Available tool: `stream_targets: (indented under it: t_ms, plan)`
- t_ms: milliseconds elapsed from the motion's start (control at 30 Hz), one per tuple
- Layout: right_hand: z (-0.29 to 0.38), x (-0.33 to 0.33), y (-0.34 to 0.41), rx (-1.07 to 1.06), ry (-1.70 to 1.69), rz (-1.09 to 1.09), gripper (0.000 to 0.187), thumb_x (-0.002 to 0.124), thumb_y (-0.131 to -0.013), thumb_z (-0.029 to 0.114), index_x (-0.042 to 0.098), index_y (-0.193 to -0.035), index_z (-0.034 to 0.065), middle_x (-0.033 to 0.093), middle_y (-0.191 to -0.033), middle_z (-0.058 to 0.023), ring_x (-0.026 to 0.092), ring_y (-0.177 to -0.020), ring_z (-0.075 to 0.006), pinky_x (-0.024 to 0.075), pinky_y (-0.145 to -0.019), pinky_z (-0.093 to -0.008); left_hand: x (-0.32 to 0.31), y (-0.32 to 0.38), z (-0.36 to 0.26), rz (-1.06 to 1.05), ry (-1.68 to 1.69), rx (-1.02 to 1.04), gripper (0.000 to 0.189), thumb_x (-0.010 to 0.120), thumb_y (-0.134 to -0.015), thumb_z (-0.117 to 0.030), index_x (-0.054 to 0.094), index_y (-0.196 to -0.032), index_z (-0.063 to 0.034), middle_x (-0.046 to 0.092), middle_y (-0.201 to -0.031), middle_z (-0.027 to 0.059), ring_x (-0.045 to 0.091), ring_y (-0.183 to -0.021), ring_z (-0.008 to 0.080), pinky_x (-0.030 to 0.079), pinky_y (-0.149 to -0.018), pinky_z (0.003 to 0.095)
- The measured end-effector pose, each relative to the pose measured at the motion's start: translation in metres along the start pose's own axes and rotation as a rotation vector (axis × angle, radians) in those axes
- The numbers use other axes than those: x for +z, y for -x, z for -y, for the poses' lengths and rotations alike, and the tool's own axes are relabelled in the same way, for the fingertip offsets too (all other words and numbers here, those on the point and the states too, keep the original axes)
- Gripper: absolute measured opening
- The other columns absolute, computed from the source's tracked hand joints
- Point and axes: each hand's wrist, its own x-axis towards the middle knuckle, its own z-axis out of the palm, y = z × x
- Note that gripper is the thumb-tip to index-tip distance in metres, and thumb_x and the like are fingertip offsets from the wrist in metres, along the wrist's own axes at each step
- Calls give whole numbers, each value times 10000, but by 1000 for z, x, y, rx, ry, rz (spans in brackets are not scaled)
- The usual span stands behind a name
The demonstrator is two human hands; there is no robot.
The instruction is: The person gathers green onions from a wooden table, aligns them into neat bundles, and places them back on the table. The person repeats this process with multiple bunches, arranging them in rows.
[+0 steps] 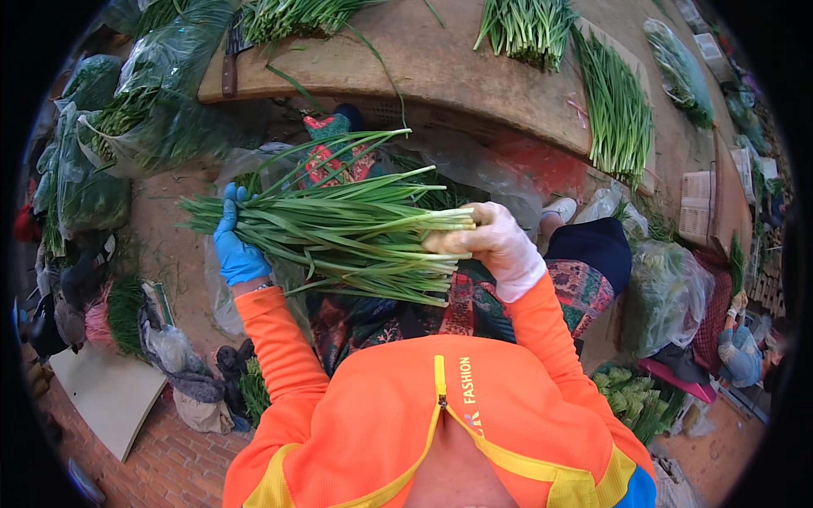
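Note:
A loose bunch of garlic chives (356, 232) lies sideways before me, above my patterned lap. My left hand (236, 238), in a blue glove, is closed around the leafy end. In a whitish glove stained at the fingers, my right hand (495, 244) grips some pale stem ends between thumb and fingers. Other stems fan out above and below those fingers. A few long leaves rise apart from the bunch toward the table. The left palm is partly hidden by leaves.
A wooden table (406, 57) curves ahead, bearing a cleaver (230, 73) and chive bundles (616, 108). Bagged greens (171, 108) crowd the left; another plastic bag (664, 295) stands right. A white crate (697, 203) is farther right. Another person's arm (737, 340) shows at the right edge.

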Motion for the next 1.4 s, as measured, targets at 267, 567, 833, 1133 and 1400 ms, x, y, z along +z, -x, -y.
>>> stream_targets:
  t_ms: [267, 567, 833, 1133, 1400]
  plan:
    - [-6, -128, 63, -412, -382, 121, 200, 636, -747, 143, 507, -620, 59, 591, -609, -85, 536, -552, -186, 465, -874, -460, -15, 12, -10, 81, 185, 34, 339, 516, -955, -165, 542, -1272, -51, 670, -1045, 56, 638, -915, 144, 512, -865, 330]
    - [-50, -106, -52, 75, 126, -221, 446, 573, -907, 329, 549, -1273, 76, 615, -1172, -68, 579, -1019, -140, 439, -861, -279, -1, 21, -17, 176, 94, 133, 394, 512, -955, -139, 462, -1332, -35, 667, -1048, 37, 629, -910, 111, 510, -870, 309]
    - [-18, -24, -112, -18, 568, -11, 479, 574, -909, 419, 612, -1121, -8, 653, -1023, -86, 586, -952, -162, 446, -868, -283, 41, 46, -41, 399, 151, 254, 408, 576, -915, -98, 468, -1297, -2, 658, -1027, 25, 611, -850, 119, 530, -784, 273]
    - [-49, -39, -70, 69, -222, -128, 277, 612, -892, 247, 629, -1076, 40, 653, -1010, -43, 622, -894, -146, 507, -788, -302, 186, 85, -39, 792, -222, 264, 376, 593, -881, -49, 499, -1231, 52, 633, -991, 116, 610, -818, 187, 534, -749, 348]
    - [-17, -59, -29, -438, -524, -118, 247, 588, -876, 146, 612, -1095, 36, 656, -1020, -76, 647, -859, -205, 546, -776, -374, 256, 79, -59, 1317, -8, 217, 252, 568, -878, -55, 546, -1114, 32, 535, -756, 59, 537, -696, 195, 482, -730, 361]
